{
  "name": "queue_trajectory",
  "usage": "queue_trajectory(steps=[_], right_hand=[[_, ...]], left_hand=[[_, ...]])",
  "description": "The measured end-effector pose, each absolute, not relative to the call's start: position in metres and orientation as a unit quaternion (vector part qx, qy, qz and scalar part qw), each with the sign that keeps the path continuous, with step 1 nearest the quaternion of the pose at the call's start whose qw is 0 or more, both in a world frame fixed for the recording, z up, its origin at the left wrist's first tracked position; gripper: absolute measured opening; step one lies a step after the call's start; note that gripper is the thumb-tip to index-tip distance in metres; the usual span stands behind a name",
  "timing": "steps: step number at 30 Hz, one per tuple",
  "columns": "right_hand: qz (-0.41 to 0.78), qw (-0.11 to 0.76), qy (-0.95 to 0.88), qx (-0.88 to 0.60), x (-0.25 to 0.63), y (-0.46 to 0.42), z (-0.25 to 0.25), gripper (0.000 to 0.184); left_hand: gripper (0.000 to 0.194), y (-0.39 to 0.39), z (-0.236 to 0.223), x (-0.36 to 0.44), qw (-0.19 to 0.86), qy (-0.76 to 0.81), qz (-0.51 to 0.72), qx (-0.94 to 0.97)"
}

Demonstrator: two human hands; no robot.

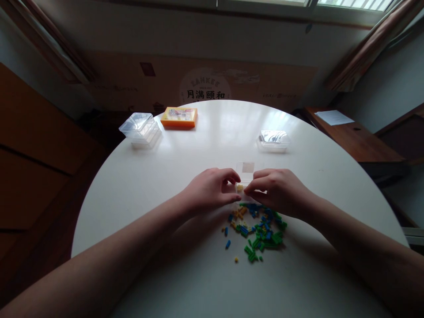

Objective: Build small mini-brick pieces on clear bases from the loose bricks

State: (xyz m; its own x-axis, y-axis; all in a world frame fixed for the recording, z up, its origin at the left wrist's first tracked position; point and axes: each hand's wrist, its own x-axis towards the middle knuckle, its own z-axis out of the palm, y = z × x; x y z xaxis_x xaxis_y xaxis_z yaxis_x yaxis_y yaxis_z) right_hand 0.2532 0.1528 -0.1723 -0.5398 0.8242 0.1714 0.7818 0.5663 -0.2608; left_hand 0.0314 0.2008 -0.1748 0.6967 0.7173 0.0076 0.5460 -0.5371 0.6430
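Note:
A small clear plastic box [247, 177] with its lid raised stands in front of me, and a few pale yellow bricks [240, 187] lie inside. My left hand [215, 189] is curled at the box's left side, thumb and fingers holding its edge. My right hand [276, 189] reaches in from the right with fingertips pinched over the box; whatever is between them is too small to make out. Just below both hands spreads a loose pile of green, blue, yellow and orange toy bricks [265, 238].
Toward the back left of the round white table [132, 198] are a clear plastic container [141, 130] and an orange box [179, 118]. Another clear container [274, 140] sits at the back right. Beyond the table, papers [334, 117] lie on a wooden desk [361, 143].

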Motion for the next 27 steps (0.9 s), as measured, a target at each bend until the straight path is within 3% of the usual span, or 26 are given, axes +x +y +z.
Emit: queue_trajectory(steps=[12,27], right_hand=[[0.091,0.154,-0.877,-0.447,0.253,0.157,-0.175,0.015],[0.097,0.089,-0.918,-0.374,0.265,0.159,-0.165,0.017]], left_hand=[[0.029,0.201,-0.175,0.032,0.315,0.366,0.136,0.865],[0.029,0.201,-0.174,0.032,0.324,0.367,0.129,0.862]])
